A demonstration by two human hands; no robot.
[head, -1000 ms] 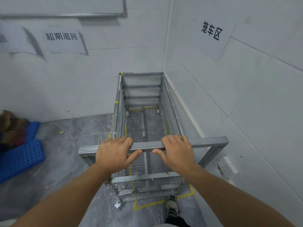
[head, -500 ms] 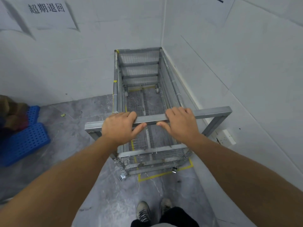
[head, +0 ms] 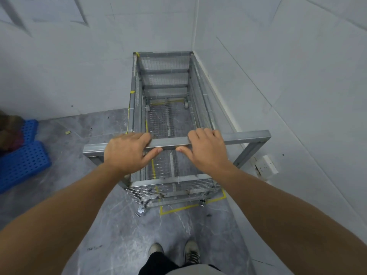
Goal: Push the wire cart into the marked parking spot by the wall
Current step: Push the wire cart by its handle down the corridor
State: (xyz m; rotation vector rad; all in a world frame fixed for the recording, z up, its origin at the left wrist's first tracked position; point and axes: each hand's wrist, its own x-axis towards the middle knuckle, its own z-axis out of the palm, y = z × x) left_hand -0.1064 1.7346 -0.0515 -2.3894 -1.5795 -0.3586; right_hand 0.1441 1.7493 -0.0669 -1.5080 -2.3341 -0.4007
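Note:
The grey wire cart [head: 164,80] stands in the corner, its far end against the back wall and its right side along the right wall. Both hands grip its metal handle bar [head: 246,136]. My left hand [head: 127,150] wraps the bar left of centre, my right hand [head: 206,147] right of centre, thumbs under the bar. Yellow floor tape [head: 178,209] marks the parking spot; its near edge and left line show under and just before the cart's near end. The cart's near left wheel [head: 140,212] sits slightly outside the tape's left line.
Blue perforated plastic pallets [head: 21,161] lie on the floor at the left with a dark bundle on them. A white wall socket [head: 266,167] juts from the right wall beside the handle. My shoes [head: 173,253] stand on the grey floor behind the cart.
The view has tilted further down, so the wall signs have left the frame and my shoes show. The cart sits a little deeper in the corner; both hands stay on the bar.

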